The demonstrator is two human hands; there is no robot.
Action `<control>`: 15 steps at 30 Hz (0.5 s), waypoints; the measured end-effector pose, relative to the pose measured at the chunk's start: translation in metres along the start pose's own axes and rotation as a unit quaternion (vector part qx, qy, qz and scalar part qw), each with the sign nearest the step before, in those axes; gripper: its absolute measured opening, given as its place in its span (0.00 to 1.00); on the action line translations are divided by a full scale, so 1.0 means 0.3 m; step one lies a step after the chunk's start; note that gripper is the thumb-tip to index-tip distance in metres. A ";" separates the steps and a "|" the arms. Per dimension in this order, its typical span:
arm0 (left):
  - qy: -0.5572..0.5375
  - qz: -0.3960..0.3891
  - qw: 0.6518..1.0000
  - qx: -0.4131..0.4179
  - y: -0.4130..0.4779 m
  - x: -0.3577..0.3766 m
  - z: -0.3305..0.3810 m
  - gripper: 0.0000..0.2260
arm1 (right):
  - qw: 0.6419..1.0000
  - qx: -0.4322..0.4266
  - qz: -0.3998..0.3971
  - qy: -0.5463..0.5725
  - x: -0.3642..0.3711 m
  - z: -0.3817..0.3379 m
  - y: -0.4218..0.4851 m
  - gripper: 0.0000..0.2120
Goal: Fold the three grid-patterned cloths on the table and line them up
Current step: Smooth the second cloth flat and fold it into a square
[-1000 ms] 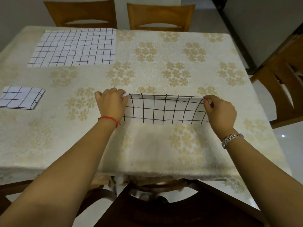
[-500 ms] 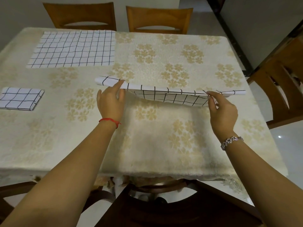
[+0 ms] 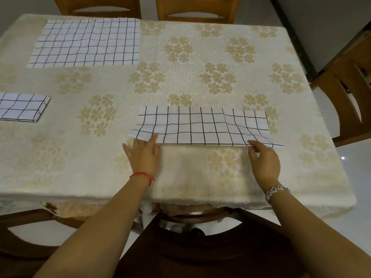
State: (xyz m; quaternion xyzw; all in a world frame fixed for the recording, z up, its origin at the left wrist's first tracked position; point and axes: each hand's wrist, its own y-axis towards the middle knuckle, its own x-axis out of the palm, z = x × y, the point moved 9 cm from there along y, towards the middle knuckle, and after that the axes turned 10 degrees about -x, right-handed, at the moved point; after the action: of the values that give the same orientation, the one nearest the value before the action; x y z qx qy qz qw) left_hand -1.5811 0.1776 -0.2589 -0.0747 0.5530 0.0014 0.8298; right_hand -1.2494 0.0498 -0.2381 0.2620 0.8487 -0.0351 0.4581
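Head camera view, looking down over a bench (image 3: 180,177) covered in a cream floral tablecloth (image 3: 200,57), with both bare hands at the near edge of a half-folded grid cloth (image 3: 202,126). This cloth looks thin, light and limp, so it will likely sag and ripple wherever it is unsupported, and it should slide easily over the textured tablecloth; the safest places to take hold seem to be its two near corners, keeping the edge taut between them. It is white with thin black grid lines, lying as a long band right of centre, its near right part slightly lifted and wavy. The left hand (image 3: 143,155) lies mostly flat with fingers spread, fingertips on or under the near left corner; whether it is pinching cannot be told. The right hand (image 3: 263,159) has its fingers drawn together, apparently nipping the near edge close to the right corner. A small folded grid cloth (image 3: 22,107) sits well apart at the left edge, and an unfolded grid cloth (image 3: 86,44) lies flat at the far left. Wooden chairs (image 3: 196,8) stand around the bench.
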 end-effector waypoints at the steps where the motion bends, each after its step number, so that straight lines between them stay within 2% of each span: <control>1: 0.009 -0.002 1.000 0.000 -0.007 0.008 -0.006 0.18 | 1.000 0.007 -0.015 -0.004 0.010 0.013 -0.008 0.13; 5: 0.019 0.001 0.999 -0.026 -0.032 0.020 -0.041 0.20 | 0.998 0.043 -0.049 -0.021 0.027 0.061 -0.026 0.14; 10: 0.013 0.031 0.994 -0.108 -0.042 -0.006 -0.067 0.23 | 0.996 0.059 -0.003 -0.064 -0.009 0.068 -0.020 0.15; 13: -0.004 0.050 0.997 -0.055 -0.029 0.001 0.004 0.21 | 0.998 -0.014 0.008 -0.060 0.008 0.008 -0.008 0.14; 15: 0.010 0.027 1.000 0.009 -0.026 0.035 0.073 0.20 | 0.996 -0.073 -0.018 -0.051 0.052 -0.036 -0.002 0.17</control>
State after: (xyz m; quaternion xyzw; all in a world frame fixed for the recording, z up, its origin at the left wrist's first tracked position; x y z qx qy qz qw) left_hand -1.5562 0.1717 -0.2593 -0.0520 0.5632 0.0179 0.8245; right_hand -1.2647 0.0590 -0.2445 0.2106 0.8292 0.0054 0.5177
